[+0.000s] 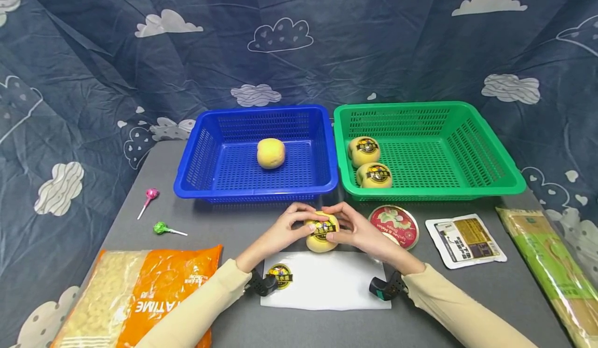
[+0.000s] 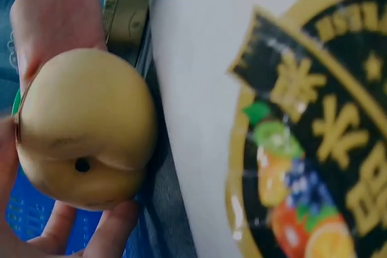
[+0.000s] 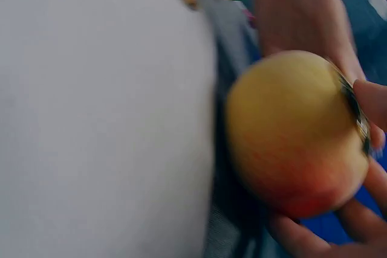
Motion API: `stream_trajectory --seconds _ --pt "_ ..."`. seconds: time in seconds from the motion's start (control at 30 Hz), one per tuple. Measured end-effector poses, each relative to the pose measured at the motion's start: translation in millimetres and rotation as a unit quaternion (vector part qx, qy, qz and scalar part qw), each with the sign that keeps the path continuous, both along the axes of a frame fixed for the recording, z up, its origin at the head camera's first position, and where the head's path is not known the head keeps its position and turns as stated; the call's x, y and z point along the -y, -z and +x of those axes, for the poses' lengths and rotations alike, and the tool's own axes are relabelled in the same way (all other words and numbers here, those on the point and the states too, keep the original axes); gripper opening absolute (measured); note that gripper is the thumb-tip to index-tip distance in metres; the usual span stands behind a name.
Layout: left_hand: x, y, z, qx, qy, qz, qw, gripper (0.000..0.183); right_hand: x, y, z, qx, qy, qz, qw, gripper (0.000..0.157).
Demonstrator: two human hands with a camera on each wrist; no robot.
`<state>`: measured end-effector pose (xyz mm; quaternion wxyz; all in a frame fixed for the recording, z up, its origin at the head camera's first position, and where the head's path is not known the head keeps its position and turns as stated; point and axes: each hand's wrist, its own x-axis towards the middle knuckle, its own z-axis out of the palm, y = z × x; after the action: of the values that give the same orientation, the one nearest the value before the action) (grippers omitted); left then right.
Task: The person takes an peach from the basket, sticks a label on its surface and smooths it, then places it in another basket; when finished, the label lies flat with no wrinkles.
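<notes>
Both hands hold one yellow peach (image 1: pixel 322 243) above the back edge of a white sheet (image 1: pixel 334 285). My left hand (image 1: pixel 290 224) grips its left side and my right hand (image 1: pixel 351 227) its right side, thumbs at a black-and-gold fruit sticker (image 1: pixel 324 227) on the peach. Seen from the right wrist, the peach (image 3: pixel 290 131) has a red blush low down; the left wrist view shows its crease and a dark spot. Another such sticker (image 1: pixel 280 276) lies at the sheet's left end. A plain peach (image 1: pixel 271 153) sits in the blue basket (image 1: pixel 256 191).
Two stickered peaches (image 1: pixel 364 151) lie at the left of the green basket (image 1: pixel 434 191). Right of the hands are a red round tin (image 1: pixel 397 223), a white pouch (image 1: pixel 465 240) and a long green packet (image 1: pixel 551 265). An orange pasta bag (image 1: pixel 154 291) and two lollipops (image 1: pixel 151 193) lie left.
</notes>
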<state>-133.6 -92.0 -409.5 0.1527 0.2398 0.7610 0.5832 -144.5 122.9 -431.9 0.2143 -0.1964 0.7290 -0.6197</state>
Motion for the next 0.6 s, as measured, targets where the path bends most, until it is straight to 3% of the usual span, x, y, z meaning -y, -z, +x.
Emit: stream_trajectory --seconds 0.13,0.37,0.6 --pt "-2.1 0.5 1.7 0.007 0.000 -0.009 0.9999 0.037 5.3 0.8 4.2 -0.043 0.014 0.020 0.999 0.047" --pt "-4.9 -0.1 3.0 -0.004 -0.022 -0.002 0.9998 0.039 2.8 -0.2 2.6 -0.092 0.008 0.041 0.995 0.035" --pt "-0.5 -2.8 2.4 0.004 -0.014 -0.003 0.9999 0.035 3.6 -1.2 5.1 -0.082 -0.005 0.041 0.996 0.040"
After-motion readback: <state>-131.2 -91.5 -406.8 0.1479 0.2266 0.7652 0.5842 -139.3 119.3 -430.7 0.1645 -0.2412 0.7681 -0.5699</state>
